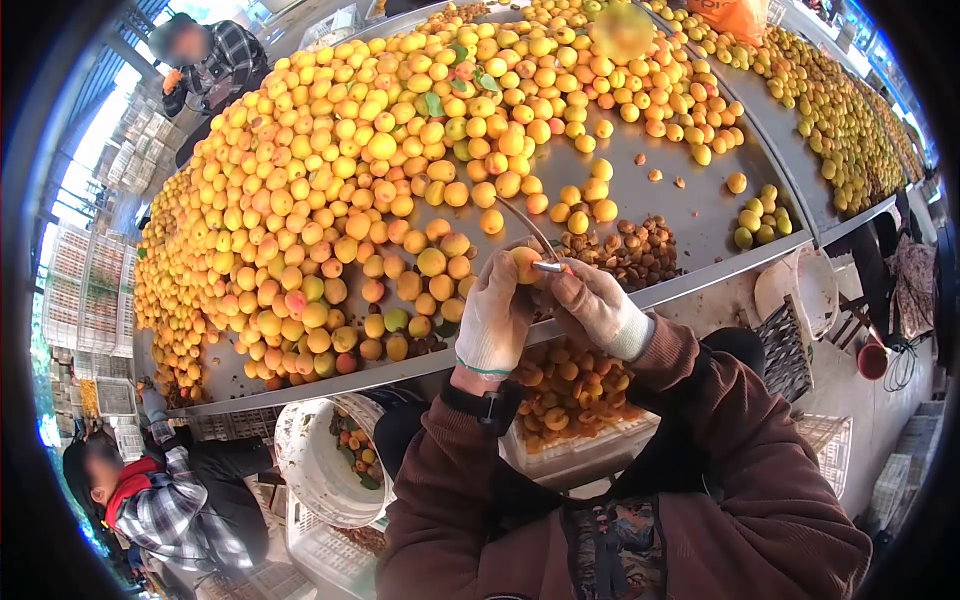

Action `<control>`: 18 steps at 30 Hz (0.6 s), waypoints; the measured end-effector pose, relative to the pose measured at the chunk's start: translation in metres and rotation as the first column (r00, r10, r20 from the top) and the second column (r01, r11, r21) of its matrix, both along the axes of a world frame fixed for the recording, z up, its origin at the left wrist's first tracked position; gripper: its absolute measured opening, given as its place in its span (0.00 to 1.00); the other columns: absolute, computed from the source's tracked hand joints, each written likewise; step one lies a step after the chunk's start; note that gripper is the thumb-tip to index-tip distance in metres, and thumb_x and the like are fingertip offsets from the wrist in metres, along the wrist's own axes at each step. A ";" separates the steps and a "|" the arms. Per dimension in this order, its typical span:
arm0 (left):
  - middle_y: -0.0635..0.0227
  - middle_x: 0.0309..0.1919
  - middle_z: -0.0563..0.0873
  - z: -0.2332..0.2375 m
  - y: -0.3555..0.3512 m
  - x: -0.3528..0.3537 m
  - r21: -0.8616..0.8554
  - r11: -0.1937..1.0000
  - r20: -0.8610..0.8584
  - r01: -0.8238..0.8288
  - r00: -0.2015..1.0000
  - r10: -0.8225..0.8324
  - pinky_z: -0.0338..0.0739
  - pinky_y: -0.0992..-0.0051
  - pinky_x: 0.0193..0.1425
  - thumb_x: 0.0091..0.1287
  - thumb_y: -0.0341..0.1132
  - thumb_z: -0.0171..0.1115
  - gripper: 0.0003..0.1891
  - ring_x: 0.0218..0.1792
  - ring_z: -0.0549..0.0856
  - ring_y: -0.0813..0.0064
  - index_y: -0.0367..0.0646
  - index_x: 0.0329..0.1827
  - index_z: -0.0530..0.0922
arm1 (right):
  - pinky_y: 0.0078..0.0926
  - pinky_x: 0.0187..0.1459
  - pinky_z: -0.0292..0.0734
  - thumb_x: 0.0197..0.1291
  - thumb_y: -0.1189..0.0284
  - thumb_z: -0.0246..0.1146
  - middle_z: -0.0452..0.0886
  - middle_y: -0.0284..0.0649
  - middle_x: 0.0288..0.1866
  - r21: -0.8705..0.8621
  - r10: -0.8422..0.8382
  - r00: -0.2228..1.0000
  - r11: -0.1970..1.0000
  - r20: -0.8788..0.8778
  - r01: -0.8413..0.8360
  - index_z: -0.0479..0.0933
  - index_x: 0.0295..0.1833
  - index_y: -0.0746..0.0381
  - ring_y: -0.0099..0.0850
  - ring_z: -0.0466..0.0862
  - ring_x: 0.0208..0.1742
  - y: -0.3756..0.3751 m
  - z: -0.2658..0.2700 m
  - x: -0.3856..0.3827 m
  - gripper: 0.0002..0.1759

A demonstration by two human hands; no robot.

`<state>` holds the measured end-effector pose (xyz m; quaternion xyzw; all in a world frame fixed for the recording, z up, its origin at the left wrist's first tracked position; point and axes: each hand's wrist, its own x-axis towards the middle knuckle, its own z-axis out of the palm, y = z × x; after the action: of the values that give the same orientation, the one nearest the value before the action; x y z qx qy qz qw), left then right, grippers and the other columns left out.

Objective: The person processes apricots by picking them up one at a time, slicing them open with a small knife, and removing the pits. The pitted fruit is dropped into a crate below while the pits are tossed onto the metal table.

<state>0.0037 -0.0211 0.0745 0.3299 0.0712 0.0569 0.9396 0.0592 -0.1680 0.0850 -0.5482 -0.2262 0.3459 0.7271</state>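
Observation:
In the head view, my left hand [494,314], in a white glove, is closed around a yellow-orange apricot [526,265] just over the table's near edge. Gloved as well, my right hand [603,308] pinches a small metal tool [547,267] against that fruit; most of its handle is hidden by the fingers. A thin curved strip [524,222] rises from beside the tool toward the upper left. Under my wrists, a crate [590,455] holds opened orange apricots [570,390]. Just beyond my hands lies a heap of brown apricot pits [635,250].
A large pile of apricots [330,190] covers much of the metal table [715,225]. Greenish fruits [762,218] lie toward the right. A white bucket [305,460] stands below the near edge. One person [190,500] sits at lower left, another [225,65] at upper left.

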 end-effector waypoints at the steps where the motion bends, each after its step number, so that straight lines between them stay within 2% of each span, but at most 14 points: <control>1: 0.69 0.43 0.81 -0.001 0.002 0.000 0.029 1.000 -0.005 0.013 1.000 -0.013 0.76 0.74 0.48 0.78 0.46 0.52 0.19 0.42 0.80 0.77 0.39 0.57 0.75 | 0.14 0.39 0.66 0.73 0.51 0.56 0.70 0.23 0.37 0.028 0.000 0.999 1.000 -0.036 0.001 0.74 0.52 0.60 0.13 0.68 0.37 0.001 0.001 0.000 0.22; 5: 0.70 0.41 0.81 0.003 0.005 -0.001 0.121 0.993 -0.045 0.002 0.999 0.004 0.76 0.75 0.43 0.78 0.48 0.52 0.19 0.38 0.79 0.79 0.39 0.55 0.76 | 0.13 0.38 0.66 0.73 0.51 0.56 0.71 0.22 0.38 0.042 -0.006 1.000 0.999 -0.009 0.006 0.74 0.55 0.60 0.13 0.68 0.37 0.006 -0.014 0.001 0.23; 8: 0.71 0.40 0.81 0.002 0.007 0.000 0.192 0.981 -0.036 -0.009 0.999 0.016 0.77 0.76 0.44 0.78 0.47 0.51 0.18 0.38 0.80 0.79 0.39 0.55 0.76 | 0.12 0.39 0.66 0.73 0.51 0.55 0.71 0.23 0.38 0.054 0.000 1.000 0.999 0.002 0.000 0.73 0.55 0.61 0.13 0.68 0.37 0.009 -0.015 0.001 0.23; 9: 0.71 0.40 0.81 0.003 0.008 -0.001 0.190 0.982 -0.037 -0.010 0.999 0.017 0.77 0.76 0.44 0.78 0.47 0.51 0.18 0.38 0.80 0.79 0.39 0.55 0.76 | 0.12 0.39 0.66 0.74 0.52 0.54 0.70 0.23 0.38 0.025 -0.026 0.998 0.999 0.055 0.024 0.73 0.56 0.62 0.13 0.67 0.37 0.009 -0.009 -0.001 0.23; 11: 0.72 0.41 0.82 0.008 0.010 -0.003 0.463 0.886 -0.023 -0.020 0.999 0.034 0.76 0.77 0.46 0.78 0.45 0.52 0.17 0.40 0.80 0.81 0.40 0.55 0.77 | 0.13 0.39 0.66 0.75 0.53 0.53 0.70 0.23 0.37 -0.001 -0.050 0.993 0.999 0.109 0.051 0.73 0.56 0.62 0.13 0.67 0.37 0.010 -0.005 -0.002 0.22; 12: 0.72 0.41 0.82 0.004 0.009 -0.001 0.463 0.886 -0.024 -0.019 0.999 0.033 0.76 0.77 0.46 0.78 0.45 0.52 0.17 0.40 0.80 0.81 0.40 0.55 0.77 | 0.13 0.38 0.66 0.75 0.54 0.52 0.69 0.23 0.36 -0.014 -0.071 0.991 0.997 0.116 0.073 0.73 0.56 0.63 0.13 0.67 0.36 0.011 -0.007 -0.002 0.22; 14: 0.73 0.41 0.82 -0.005 0.008 0.005 0.466 0.871 0.018 -0.156 0.986 0.167 0.75 0.80 0.48 0.78 0.43 0.53 0.15 0.42 0.79 0.84 0.40 0.55 0.77 | 0.13 0.38 0.67 0.76 0.55 0.52 0.69 0.23 0.35 -0.030 -0.094 0.988 0.995 0.120 0.098 0.73 0.56 0.63 0.13 0.67 0.36 0.012 -0.011 -0.002 0.22; 15: 0.73 0.41 0.82 -0.007 0.008 0.005 0.466 0.871 0.017 -0.154 0.986 0.165 0.75 0.80 0.48 0.78 0.43 0.53 0.15 0.42 0.79 0.84 0.40 0.55 0.77 | 0.13 0.37 0.66 0.76 0.55 0.51 0.69 0.23 0.35 -0.061 -0.118 0.983 0.990 0.137 0.127 0.73 0.56 0.64 0.13 0.67 0.36 0.014 -0.014 -0.002 0.21; 17: 0.74 0.40 0.81 -0.008 0.008 0.008 0.643 0.735 0.036 -0.216 0.967 0.253 0.73 0.82 0.47 0.78 0.42 0.54 0.14 0.41 0.77 0.85 0.40 0.53 0.77 | 0.12 0.37 0.66 0.77 0.56 0.51 0.69 0.23 0.35 -0.090 -0.146 0.977 0.983 0.157 0.162 0.73 0.57 0.64 0.13 0.67 0.36 0.020 -0.017 -0.004 0.21; 18: 0.74 0.40 0.81 -0.010 0.007 0.009 0.643 0.735 0.036 -0.213 0.968 0.249 0.73 0.82 0.47 0.78 0.42 0.54 0.14 0.41 0.77 0.85 0.40 0.53 0.77 | 0.12 0.36 0.66 0.77 0.56 0.51 0.69 0.23 0.35 -0.067 -0.167 0.981 0.982 0.094 0.174 0.73 0.56 0.64 0.13 0.66 0.36 0.024 -0.017 -0.006 0.21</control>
<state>0.0126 -0.0138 0.0641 0.6211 0.1126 0.1854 0.7532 0.0533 -0.1437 0.0680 -0.6072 -0.1970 0.2659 0.7223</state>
